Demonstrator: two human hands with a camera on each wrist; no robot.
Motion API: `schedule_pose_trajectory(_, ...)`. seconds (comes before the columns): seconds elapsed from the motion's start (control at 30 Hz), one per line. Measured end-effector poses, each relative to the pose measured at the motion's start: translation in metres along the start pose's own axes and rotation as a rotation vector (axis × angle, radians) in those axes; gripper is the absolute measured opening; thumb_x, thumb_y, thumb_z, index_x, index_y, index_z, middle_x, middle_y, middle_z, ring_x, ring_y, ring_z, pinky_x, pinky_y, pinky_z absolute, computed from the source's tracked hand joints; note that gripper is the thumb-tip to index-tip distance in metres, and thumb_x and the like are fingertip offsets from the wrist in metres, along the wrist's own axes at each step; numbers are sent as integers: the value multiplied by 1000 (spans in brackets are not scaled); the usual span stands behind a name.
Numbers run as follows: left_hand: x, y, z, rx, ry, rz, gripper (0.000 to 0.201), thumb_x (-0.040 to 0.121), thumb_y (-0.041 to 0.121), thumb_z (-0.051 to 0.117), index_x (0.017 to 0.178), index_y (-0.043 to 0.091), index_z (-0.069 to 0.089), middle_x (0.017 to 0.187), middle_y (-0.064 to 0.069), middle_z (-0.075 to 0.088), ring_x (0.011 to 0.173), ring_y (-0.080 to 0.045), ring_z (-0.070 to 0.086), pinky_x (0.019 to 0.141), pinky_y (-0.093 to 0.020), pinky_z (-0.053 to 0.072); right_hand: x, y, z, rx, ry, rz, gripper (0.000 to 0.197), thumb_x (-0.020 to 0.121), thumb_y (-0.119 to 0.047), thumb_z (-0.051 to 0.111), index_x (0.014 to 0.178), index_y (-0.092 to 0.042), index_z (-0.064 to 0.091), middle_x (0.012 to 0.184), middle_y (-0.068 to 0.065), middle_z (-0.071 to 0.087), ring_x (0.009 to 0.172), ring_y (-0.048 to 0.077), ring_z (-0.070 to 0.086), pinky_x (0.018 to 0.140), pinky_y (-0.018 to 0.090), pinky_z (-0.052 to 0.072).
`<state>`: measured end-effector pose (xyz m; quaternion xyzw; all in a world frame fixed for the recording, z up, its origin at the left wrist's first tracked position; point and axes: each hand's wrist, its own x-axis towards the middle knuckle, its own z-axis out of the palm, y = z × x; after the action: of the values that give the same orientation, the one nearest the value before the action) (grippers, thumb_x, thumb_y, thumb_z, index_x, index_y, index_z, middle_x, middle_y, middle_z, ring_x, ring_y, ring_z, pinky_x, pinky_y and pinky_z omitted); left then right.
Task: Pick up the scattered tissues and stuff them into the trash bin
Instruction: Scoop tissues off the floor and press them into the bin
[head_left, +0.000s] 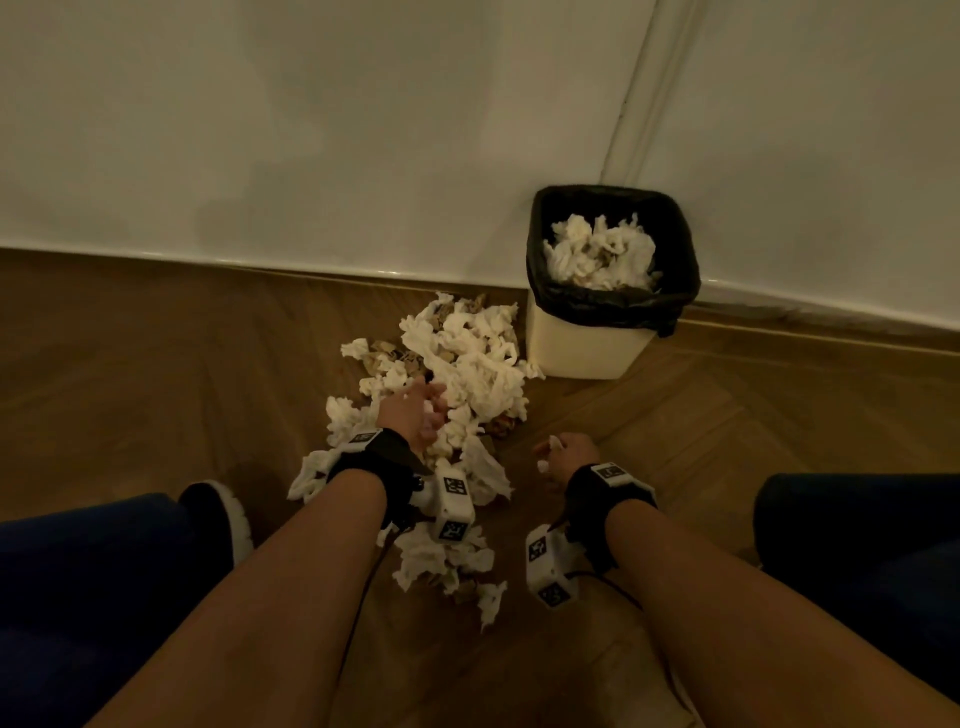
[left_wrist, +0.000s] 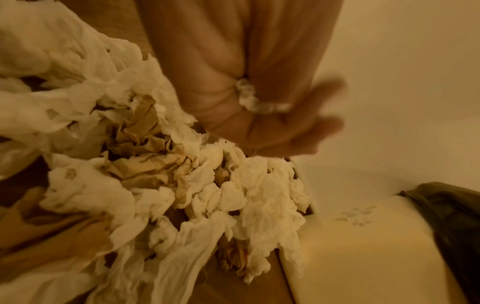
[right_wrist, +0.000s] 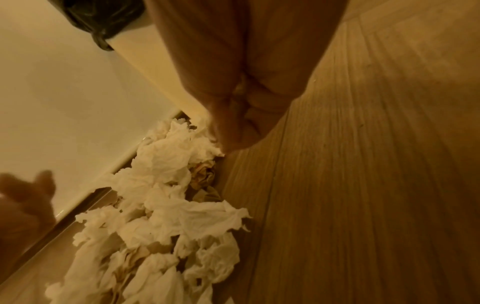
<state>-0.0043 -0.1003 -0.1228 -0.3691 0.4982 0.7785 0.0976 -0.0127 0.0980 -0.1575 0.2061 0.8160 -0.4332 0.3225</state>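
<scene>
We see the wooden floor (head_left: 156, 364) meeting the white wall (head_left: 311, 130). The heap of scattered tissues (head_left: 467, 364) lies on the floor; its long axis runs from 6 o'clock near us to 12 o'clock at the wall. The trash bin (head_left: 592, 348) stands upright at 3 o'clock of the heap's far end, touching it, black liner (head_left: 613, 306) over its rim, crumpled tissues inside. We find no readable writing; the wrist units carry coded square markers only. Our left hand (head_left: 415, 410) reaches forward over the heap, fingers curled, a small tissue wad (left_wrist: 249, 98) pinched in the palm. Our right hand (head_left: 563, 457) hovers at 4 o'clock of the heap, fingers clenched on a tissue scrap (head_left: 545, 464).
</scene>
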Motion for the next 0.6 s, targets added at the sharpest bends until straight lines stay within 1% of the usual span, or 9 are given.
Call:
schedule_pose_trajectory(0.07, -3, 3, 1, 64, 23, 49, 49, 98, 46, 35, 68, 11, 49, 44, 2, 41, 25, -6, 28, 33, -10, 18, -5, -3, -3, -22, 49, -18, 30, 100, -17, 39, 91, -10, 67, 90, 10, 57, 71, 23, 53, 61, 29, 45)
schedule_pose_trajectory(0.1, -5, 4, 2, 89, 45, 58, 54, 96, 53, 34, 58, 14, 41, 38, 4, 35, 26, -8, 24, 35, -11, 17, -6, -5, -6, -33, 66, -32, 31, 99, -19, 39, 96, -8, 68, 91, 10, 55, 76, 24, 52, 65, 29, 42)
schedule_pose_trajectory(0.2, -11, 13, 7, 169, 127, 66, 57, 92, 61, 32, 53, 20, 29, 40, 5, 28, 32, -11, 20, 41, -15, 17, -10, -16, -15, -45, 146, -37, 37, 95, -32, 42, 105, -2, 61, 96, 11, 51, 92, 28, 52, 80, 32, 39)
schedule_pose_trajectory(0.33, -18, 34, 21, 191, 200, 80, 54, 95, 57, 28, 63, 15, 43, 56, -3, 32, 46, -17, 31, 45, -19, 25, -15, -34, -31, -30, 330, -79, 51, 101, -34, 30, 113, 9, 55, 115, 26, 57, 111, 38, 53, 88, 37, 41)
schedule_pose_trajectory(0.4, -17, 42, 26, 284, 200, 155, 59, 98, 49, 28, 91, 1, 60, 68, -23, 42, 58, -26, 46, 51, -28, 34, -19, -46, -39, -31, 402, -136, 57, 103, -35, 23, 109, 10, 57, 115, 28, 59, 107, 39, 56, 81, 36, 42)
schedule_pose_trajectory(0.47, -19, 49, 33, 419, 233, 270, 57, 100, 39, 29, 123, -8, 51, 99, -37, 54, 82, -44, 58, 67, -46, 49, -22, -56, -48, -28, 422, -194, 58, 103, -33, 22, 105, 11, 60, 110, 28, 61, 102, 38, 58, 74, 33, 41)
schedule_pose_trajectory(0.5, -21, 51, 36, 419, 236, 299, 59, 100, 41, 29, 117, -9, 55, 102, -36, 56, 87, -46, 59, 72, -48, 51, -22, -61, -54, -19, 404, -222, 54, 103, -29, 22, 108, 10, 60, 112, 27, 61, 103, 37, 58, 76, 33, 42)
schedule_pose_trajectory(0.57, -26, 57, 43, 366, 201, 340, 59, 98, 48, 28, 78, 3, 60, 67, -20, 55, 57, -32, 53, 48, -31, 46, -23, -72, -65, 19, 384, -272, 42, 103, -17, 24, 116, 2, 59, 122, 21, 58, 112, 34, 54, 87, 33, 43)
schedule_pose_trajectory(0.6, -27, 60, 48, 347, 162, 346, 51, 99, 48, 28, 72, 12, 52, 59, -9, 45, 48, -22, 42, 40, -21, 35, -24, -78, -72, 24, 387, -307, 40, 102, -15, 24, 114, -1, 60, 126, 18, 56, 115, 33, 53, 89, 32, 42)
